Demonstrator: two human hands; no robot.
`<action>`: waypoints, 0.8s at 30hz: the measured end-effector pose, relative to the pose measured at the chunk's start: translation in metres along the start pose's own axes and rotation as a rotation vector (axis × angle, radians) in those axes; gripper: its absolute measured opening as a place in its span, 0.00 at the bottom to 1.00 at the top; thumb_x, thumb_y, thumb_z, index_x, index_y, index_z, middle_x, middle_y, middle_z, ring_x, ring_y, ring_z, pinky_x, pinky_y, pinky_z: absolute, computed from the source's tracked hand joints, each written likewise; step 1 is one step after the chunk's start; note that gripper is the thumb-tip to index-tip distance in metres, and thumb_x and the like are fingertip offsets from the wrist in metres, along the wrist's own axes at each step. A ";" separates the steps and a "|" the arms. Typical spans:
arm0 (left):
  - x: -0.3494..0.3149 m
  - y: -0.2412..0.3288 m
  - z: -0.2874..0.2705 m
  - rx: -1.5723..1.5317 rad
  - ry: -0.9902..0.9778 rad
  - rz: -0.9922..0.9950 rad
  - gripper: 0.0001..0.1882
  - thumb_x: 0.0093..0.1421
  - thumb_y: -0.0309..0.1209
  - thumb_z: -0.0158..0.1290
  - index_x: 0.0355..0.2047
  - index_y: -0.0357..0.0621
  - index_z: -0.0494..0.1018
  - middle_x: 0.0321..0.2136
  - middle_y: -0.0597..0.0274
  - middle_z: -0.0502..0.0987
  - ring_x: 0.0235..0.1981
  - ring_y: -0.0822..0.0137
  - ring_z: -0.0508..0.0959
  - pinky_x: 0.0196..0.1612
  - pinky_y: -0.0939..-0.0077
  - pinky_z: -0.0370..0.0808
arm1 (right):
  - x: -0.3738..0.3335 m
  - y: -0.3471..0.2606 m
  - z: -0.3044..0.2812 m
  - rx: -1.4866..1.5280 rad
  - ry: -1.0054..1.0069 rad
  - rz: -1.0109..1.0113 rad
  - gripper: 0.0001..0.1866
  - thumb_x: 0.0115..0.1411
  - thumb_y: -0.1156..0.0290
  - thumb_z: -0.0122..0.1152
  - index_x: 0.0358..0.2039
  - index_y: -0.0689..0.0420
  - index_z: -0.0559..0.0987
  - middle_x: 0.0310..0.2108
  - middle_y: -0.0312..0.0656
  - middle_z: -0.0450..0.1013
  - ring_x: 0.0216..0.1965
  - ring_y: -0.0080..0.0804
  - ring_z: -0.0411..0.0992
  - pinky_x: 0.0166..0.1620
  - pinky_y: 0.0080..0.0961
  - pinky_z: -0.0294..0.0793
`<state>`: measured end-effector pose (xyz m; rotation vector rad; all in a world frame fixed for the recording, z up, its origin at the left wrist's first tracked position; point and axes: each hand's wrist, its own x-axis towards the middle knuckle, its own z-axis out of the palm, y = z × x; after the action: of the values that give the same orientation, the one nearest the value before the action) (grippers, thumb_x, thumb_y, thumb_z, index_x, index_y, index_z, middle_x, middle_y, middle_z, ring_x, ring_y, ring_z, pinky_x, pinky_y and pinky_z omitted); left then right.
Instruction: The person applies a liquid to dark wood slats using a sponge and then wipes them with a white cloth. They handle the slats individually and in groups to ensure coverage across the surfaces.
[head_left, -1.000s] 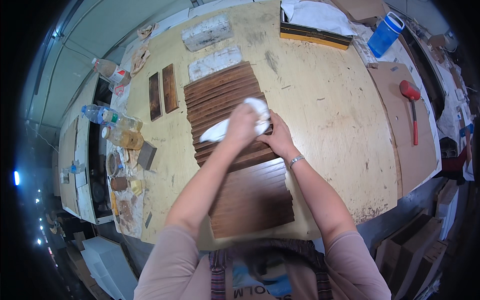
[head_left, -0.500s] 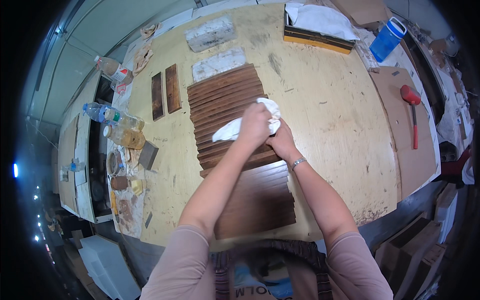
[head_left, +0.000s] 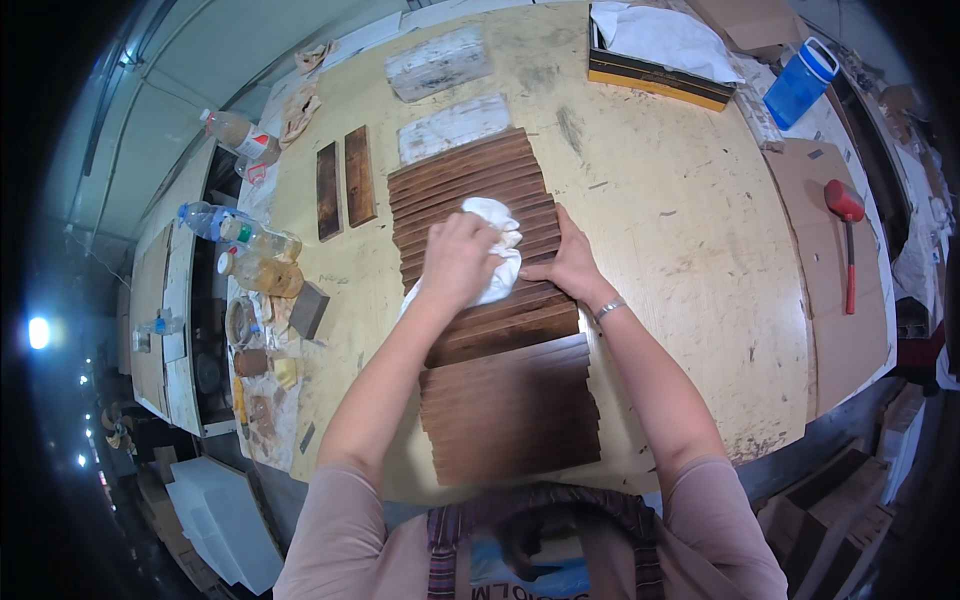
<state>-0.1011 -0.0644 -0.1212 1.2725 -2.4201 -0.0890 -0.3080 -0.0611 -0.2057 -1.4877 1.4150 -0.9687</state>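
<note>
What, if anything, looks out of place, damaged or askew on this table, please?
Nothing looks clearly spilled or broken. The table bears dark smudges toward its far side, making it look soiled, and the wood strips under the white cloth have uneven ends, so their row looks ragged.

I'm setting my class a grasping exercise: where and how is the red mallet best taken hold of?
The mallet is probably best gripped by the red lower end of its handle, the right hand coming from the person's side. It lies on a brown sheet with its bulky head farther away; the slim handle points back toward the person, with nothing over it.
</note>
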 end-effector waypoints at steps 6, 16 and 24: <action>0.039 0.026 0.056 0.024 0.088 0.135 0.07 0.49 0.27 0.57 0.30 0.49 0.76 0.31 0.61 0.72 0.37 0.57 0.73 0.40 0.61 0.65 | 0.007 -0.003 0.000 0.140 -0.048 -0.092 0.43 0.37 0.62 0.81 0.54 0.61 0.72 0.50 0.54 0.76 0.52 0.54 0.73 0.55 0.39 0.73; 0.036 0.022 0.056 0.137 0.143 0.124 0.07 0.46 0.35 0.63 0.26 0.49 0.78 0.29 0.63 0.74 0.36 0.59 0.75 0.40 0.58 0.63 | -0.003 -0.026 -0.013 0.018 -0.064 0.006 0.53 0.37 0.59 0.82 0.62 0.67 0.65 0.59 0.58 0.68 0.62 0.51 0.65 0.65 0.38 0.63; 0.008 -0.003 0.013 0.077 0.015 0.010 0.08 0.51 0.38 0.64 0.28 0.49 0.82 0.36 0.64 0.81 0.40 0.64 0.79 0.39 0.60 0.65 | 0.000 0.002 -0.010 -0.028 0.159 -0.118 0.49 0.36 0.63 0.83 0.59 0.65 0.70 0.55 0.55 0.73 0.57 0.53 0.70 0.61 0.39 0.68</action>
<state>-0.1076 -0.0747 -0.1309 1.2892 -2.4380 0.0168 -0.3181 -0.0615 -0.2044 -1.5573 1.4707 -1.1666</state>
